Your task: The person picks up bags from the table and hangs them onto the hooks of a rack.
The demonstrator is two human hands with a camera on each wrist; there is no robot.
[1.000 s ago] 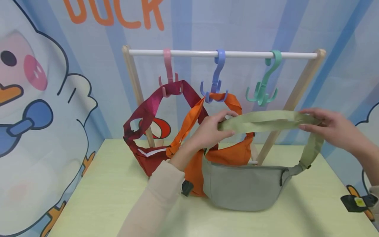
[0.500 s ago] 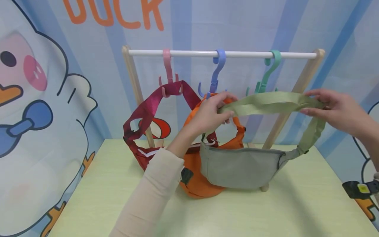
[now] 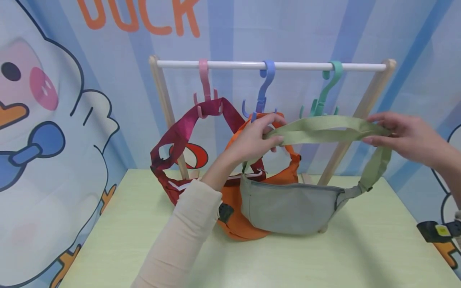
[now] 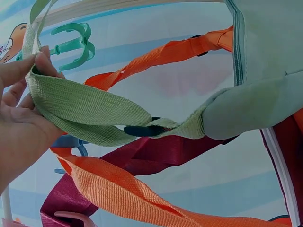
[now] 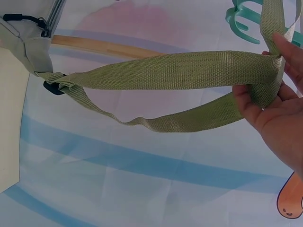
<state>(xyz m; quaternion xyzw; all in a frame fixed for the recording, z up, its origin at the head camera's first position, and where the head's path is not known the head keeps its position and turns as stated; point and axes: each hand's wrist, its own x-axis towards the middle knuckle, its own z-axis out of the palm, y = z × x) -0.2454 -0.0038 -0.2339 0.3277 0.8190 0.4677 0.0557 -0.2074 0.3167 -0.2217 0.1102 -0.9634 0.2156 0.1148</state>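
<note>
A grey-green waist bag (image 3: 288, 208) hangs by its light green strap (image 3: 324, 130) between my two hands, zip side up. My left hand (image 3: 253, 138) pinches the strap's left end, in front of the orange bag's strap. At the strap's right end, my right hand (image 3: 407, 136) grips the webbing between thumb and fingers. The right wrist view shows the doubled strap (image 5: 170, 71) running from a black buckle (image 5: 54, 87) to that hand. Just behind the strap is the green hook (image 3: 318, 106), its lower prongs partly hidden.
A white rail (image 3: 230, 65) on wooden posts carries a pink hook (image 3: 205, 86) with a dark red bag (image 3: 174, 190) and a blue hook (image 3: 264, 86) with an orange bag (image 3: 237, 224). Below is a pale yellow table (image 3: 309, 264).
Both hands have raised the grey-green bag toward the green hook, then lowered it slightly in the last half second. The strap now overlaps the hook's lower part in the head view.
</note>
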